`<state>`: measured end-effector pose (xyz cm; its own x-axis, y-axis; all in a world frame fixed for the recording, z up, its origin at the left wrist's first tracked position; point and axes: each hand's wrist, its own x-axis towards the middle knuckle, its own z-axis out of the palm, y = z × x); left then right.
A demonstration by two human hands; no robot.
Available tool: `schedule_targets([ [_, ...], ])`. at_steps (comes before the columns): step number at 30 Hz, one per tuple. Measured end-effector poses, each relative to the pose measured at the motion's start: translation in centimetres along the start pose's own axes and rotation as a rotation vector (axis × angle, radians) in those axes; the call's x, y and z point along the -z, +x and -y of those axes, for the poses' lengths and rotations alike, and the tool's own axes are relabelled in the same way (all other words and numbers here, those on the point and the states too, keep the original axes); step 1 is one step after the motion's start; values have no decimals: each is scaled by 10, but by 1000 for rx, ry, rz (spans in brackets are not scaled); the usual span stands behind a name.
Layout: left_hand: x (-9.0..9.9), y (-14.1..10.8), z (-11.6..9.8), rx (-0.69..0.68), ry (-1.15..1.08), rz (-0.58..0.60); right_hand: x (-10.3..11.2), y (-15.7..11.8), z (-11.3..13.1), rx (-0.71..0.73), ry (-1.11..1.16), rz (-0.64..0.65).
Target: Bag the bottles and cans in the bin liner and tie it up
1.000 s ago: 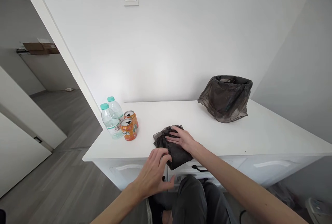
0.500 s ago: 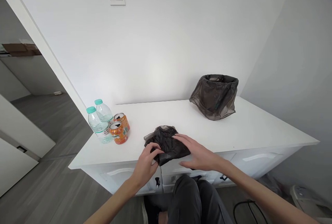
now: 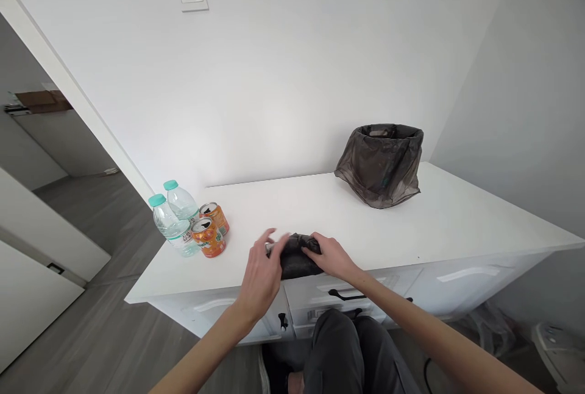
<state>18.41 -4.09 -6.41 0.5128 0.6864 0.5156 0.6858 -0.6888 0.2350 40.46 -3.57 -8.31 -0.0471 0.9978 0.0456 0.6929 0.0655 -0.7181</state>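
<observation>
A crumpled black plastic bag [image 3: 298,263] lies bunched at the front edge of the white cabinet top, between my hands. My left hand [image 3: 262,266] is at its left side, fingers raised and apart. On the right side, my right hand [image 3: 329,255] has its thumb and fingers closed on the bag. Farther back on the right, a dark bag [image 3: 382,168] lines a round bin standing on the cabinet top.
Two clear bottles with teal caps [image 3: 176,226] and two orange cans [image 3: 209,239] stand together at the left end. The cabinet top [image 3: 269,199] has drawers with black handles [image 3: 347,295] below its front edge. My knees are under it.
The black bag is folded smaller and more compact. My right hand has moved in and gripped it, while my left hand's fingers have lifted. The view has shifted slightly.
</observation>
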Motion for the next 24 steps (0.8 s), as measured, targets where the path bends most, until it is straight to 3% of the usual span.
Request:
schedule_targets([
  [2, -1, 5, -2, -207, 116, 96, -6, 8, 0, -28, -45, 5],
  [4, -6, 8, 0, -284, 167, 159, -9, 11, 1, -51, -52, 6],
  [9, -24, 1, 21, -176, 220, 206, -8, 5, 2, -58, -75, -66],
  [16, -36, -10, 35, -194, 214, 207, 6, 9, -19, -118, -217, -157],
  [21, -36, -10, 38, -186, 162, 230, 8, 13, -12, -86, -179, -10],
  [24, -34, -6, 44, -118, 65, 145, 10, 9, -5, -13, -96, 51],
])
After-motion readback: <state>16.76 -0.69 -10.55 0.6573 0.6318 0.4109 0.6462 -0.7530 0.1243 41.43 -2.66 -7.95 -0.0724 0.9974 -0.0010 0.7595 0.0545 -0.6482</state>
